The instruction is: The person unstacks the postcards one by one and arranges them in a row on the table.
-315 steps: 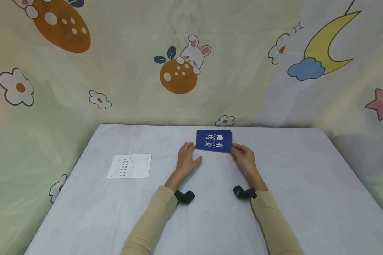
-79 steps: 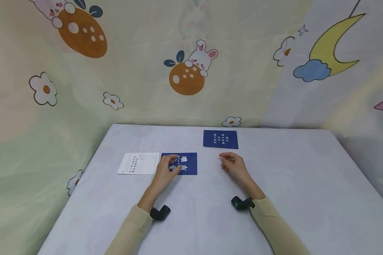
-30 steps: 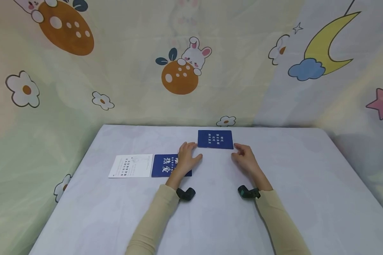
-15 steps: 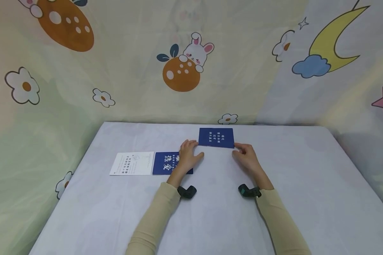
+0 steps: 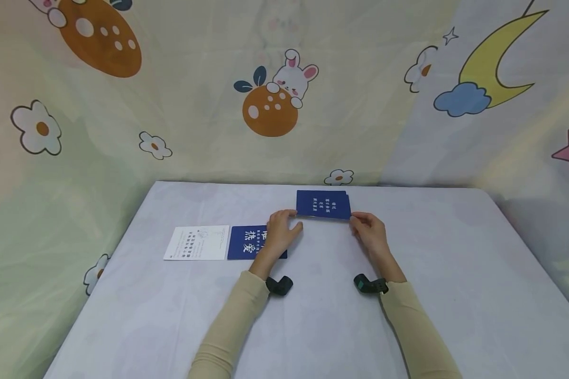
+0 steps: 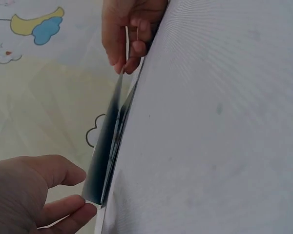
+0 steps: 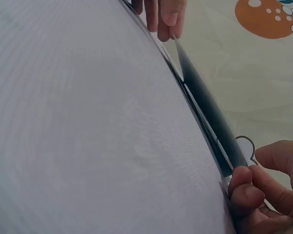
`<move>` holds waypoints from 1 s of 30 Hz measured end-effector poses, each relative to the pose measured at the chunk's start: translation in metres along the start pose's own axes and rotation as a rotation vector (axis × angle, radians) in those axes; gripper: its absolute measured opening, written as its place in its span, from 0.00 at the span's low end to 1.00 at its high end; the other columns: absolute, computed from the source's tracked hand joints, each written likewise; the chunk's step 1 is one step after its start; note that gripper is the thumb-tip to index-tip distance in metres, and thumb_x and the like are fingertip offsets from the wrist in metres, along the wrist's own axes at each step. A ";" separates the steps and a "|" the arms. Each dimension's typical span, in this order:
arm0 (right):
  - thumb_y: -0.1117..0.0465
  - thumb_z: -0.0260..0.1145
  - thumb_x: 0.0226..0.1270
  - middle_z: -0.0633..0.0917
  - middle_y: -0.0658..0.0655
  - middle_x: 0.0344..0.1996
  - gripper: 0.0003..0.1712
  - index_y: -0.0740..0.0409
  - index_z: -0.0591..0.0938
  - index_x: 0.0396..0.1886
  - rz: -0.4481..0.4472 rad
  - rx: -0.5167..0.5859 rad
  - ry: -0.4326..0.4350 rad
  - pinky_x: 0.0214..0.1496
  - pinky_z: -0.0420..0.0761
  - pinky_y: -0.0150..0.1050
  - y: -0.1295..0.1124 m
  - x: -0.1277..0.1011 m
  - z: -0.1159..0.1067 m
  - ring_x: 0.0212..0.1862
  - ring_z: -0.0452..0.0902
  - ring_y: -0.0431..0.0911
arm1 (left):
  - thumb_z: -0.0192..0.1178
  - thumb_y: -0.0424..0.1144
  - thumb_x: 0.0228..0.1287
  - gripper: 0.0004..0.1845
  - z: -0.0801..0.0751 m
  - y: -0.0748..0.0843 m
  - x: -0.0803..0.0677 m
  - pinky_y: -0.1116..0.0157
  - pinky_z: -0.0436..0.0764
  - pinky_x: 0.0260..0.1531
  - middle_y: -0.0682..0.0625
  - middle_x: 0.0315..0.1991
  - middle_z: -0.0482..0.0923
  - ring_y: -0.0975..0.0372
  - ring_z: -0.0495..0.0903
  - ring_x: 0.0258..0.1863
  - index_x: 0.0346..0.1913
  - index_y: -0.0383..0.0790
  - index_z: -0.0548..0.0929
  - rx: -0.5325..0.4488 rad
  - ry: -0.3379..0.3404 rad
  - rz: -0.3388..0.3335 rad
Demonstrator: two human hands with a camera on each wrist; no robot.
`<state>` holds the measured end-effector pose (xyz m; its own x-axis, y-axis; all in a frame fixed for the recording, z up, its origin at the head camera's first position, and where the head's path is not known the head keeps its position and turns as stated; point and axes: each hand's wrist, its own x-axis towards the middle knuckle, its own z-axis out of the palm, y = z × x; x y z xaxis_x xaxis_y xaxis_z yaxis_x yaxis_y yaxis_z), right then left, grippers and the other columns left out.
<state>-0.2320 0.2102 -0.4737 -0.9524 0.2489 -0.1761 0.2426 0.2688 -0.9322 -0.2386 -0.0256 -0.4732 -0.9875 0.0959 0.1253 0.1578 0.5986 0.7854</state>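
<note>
At the back of the table a blue card (image 5: 323, 204) with white writing lies over other dark cards (image 7: 198, 111). My right hand (image 5: 370, 231) pinches its right end between thumb and finger. Both wrist views show a narrow wedge between this top card and those beneath. My left hand (image 5: 281, 231) touches the left end with its fingertips, its thumb held apart. Nearer me, a second blue card (image 5: 244, 243) lies on the table, its right part hidden by my left hand and wrist. Flush beside it on the left is a white card (image 5: 196, 243) with dark print.
The table (image 5: 341, 316) has a white cover. Its back edge runs just behind the card pile, close to a patterned cloth wall (image 5: 194, 95). A black wrist camera (image 5: 280, 286) sits on the left wrist, another black camera (image 5: 369, 284) on the right.
Over the last second the right hand has gripped the top card and shifted it slightly on the pile. Earlier, the second blue card went from the pile to beside the white card.
</note>
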 end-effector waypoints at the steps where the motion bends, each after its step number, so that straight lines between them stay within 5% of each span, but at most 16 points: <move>1: 0.57 0.61 0.71 0.82 0.56 0.40 0.20 0.62 0.77 0.58 0.005 0.013 0.009 0.32 0.75 0.26 0.000 0.000 0.000 0.32 0.74 0.38 | 0.61 0.39 0.66 0.19 0.000 0.001 0.000 0.50 0.58 0.67 0.43 0.55 0.78 0.49 0.66 0.65 0.57 0.35 0.78 0.005 0.015 -0.001; 6: 0.60 0.62 0.69 0.83 0.51 0.34 0.18 0.63 0.77 0.55 0.009 0.054 0.026 0.30 0.75 0.27 -0.001 0.000 0.000 0.27 0.74 0.36 | 0.61 0.40 0.66 0.14 -0.001 0.004 0.001 0.53 0.66 0.59 0.46 0.48 0.81 0.52 0.73 0.55 0.51 0.37 0.81 -0.023 0.081 -0.011; 13: 0.61 0.62 0.69 0.82 0.49 0.34 0.21 0.63 0.76 0.58 0.011 0.064 0.004 0.31 0.76 0.26 -0.001 0.001 -0.001 0.28 0.74 0.36 | 0.61 0.34 0.66 0.11 -0.003 0.002 0.003 0.62 0.80 0.45 0.43 0.41 0.82 0.56 0.80 0.42 0.48 0.32 0.80 -0.210 0.081 -0.004; 24: 0.65 0.61 0.68 0.81 0.48 0.32 0.23 0.63 0.73 0.62 0.007 0.087 -0.061 0.33 0.76 0.27 0.007 -0.006 -0.006 0.29 0.75 0.37 | 0.64 0.30 0.61 0.07 -0.005 -0.002 -0.002 0.65 0.82 0.39 0.42 0.37 0.83 0.56 0.82 0.36 0.41 0.32 0.82 -0.239 0.063 -0.028; 30: 0.64 0.61 0.69 0.81 0.47 0.32 0.23 0.63 0.72 0.63 -0.015 0.095 -0.095 0.34 0.77 0.28 0.007 -0.014 -0.009 0.30 0.75 0.38 | 0.63 0.30 0.61 0.13 -0.008 -0.003 -0.003 0.69 0.80 0.33 0.42 0.35 0.83 0.59 0.81 0.32 0.49 0.32 0.81 -0.237 0.051 -0.022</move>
<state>-0.2155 0.2167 -0.4748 -0.9702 0.1546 -0.1866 0.2136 0.1818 -0.9599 -0.2361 -0.0337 -0.4713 -0.9904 0.0408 0.1320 0.1373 0.3963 0.9078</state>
